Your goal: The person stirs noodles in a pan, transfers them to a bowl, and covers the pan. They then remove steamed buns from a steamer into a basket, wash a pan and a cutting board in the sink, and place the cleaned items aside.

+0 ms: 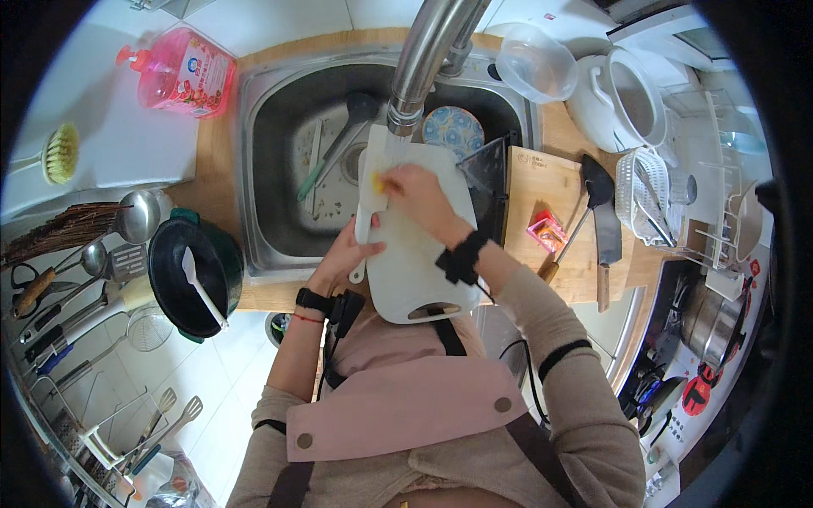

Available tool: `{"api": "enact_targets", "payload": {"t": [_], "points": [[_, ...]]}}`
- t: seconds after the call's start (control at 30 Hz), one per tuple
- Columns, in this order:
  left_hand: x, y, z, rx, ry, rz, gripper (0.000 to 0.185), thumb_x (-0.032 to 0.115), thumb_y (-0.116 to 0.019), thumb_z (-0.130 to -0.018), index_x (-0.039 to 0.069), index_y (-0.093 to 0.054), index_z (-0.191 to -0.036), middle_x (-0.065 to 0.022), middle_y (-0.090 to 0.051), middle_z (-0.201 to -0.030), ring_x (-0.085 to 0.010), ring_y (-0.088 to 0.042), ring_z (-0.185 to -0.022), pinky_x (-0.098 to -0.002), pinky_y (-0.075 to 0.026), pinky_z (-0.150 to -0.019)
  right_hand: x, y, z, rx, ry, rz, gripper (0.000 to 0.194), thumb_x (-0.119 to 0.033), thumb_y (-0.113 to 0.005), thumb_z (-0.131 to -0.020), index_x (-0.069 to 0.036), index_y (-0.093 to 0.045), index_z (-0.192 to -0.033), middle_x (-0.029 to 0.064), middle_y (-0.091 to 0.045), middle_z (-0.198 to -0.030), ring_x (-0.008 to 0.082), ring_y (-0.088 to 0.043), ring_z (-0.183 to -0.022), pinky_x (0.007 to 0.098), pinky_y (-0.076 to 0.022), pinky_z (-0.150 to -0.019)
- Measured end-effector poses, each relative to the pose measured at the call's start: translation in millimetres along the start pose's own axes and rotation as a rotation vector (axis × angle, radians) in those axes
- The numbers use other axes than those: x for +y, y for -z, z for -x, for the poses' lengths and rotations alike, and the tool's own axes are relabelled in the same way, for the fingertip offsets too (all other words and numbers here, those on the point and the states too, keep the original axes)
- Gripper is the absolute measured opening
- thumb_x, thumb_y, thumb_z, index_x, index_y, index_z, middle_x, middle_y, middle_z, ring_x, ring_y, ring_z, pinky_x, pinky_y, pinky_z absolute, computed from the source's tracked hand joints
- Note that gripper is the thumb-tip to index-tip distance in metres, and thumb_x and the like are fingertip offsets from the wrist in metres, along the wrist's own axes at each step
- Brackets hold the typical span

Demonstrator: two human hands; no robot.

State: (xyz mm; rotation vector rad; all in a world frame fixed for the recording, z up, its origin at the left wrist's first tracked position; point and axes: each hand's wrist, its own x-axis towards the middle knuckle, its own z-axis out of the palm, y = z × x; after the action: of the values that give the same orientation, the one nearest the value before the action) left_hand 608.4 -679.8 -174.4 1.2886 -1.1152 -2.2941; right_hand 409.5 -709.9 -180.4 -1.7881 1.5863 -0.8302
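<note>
My left hand is closed around the handle of a white knife or spatula-like tool, whose broad flat blade points up under the steel faucet. Pinched in my right hand is a small yellow sponge or scrap, pressed to that blade. Water seems to run from the spout just above. A white plastic cutting board leans over the sink's front edge beneath both hands. In the steel sink lie a green-handled dark ladle, chopsticks and a blue patterned dish.
Right of the sink, a wooden board bears a cleaver, a black spatula and a red packet. A pink soap bottle stands at back left. A dark green pot is at left, a white pot at back right.
</note>
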Motion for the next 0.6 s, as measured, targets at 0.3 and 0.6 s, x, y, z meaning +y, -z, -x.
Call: {"api": "enact_targets", "payload": {"t": [0.3,0.6], "points": [[8,-2,1,0.021,0.010,-0.058,0.036,0.003,-0.067,-0.078,0.009,-0.043,-0.105,-0.0019,-0.049,-0.102,-0.0126,-0.048,-0.098,-0.0256,-0.040,-0.085,3,-8,17,0.077,-0.018,-0.097,0.019,-0.004,-0.061,-0.072,-0.002,-0.065,-0.090,0.0154,-0.064,-0.084,0.0331,-0.061,-0.081,0.0389,-0.0496,-0.075],[14,-4,-15,0.100,-0.018,-0.106,0.027,0.008,-0.066,-0.082,0.011,-0.046,-0.100,-0.0002,-0.050,-0.092,-0.0102,-0.047,-0.087,-0.0243,-0.041,-0.073,-1,-6,27,0.273,-0.323,-0.249,0.019,-0.006,-0.066,-0.073,-0.001,-0.065,-0.091,0.0120,-0.067,-0.085,0.0216,-0.065,-0.072,0.0283,-0.0517,-0.068]]}}
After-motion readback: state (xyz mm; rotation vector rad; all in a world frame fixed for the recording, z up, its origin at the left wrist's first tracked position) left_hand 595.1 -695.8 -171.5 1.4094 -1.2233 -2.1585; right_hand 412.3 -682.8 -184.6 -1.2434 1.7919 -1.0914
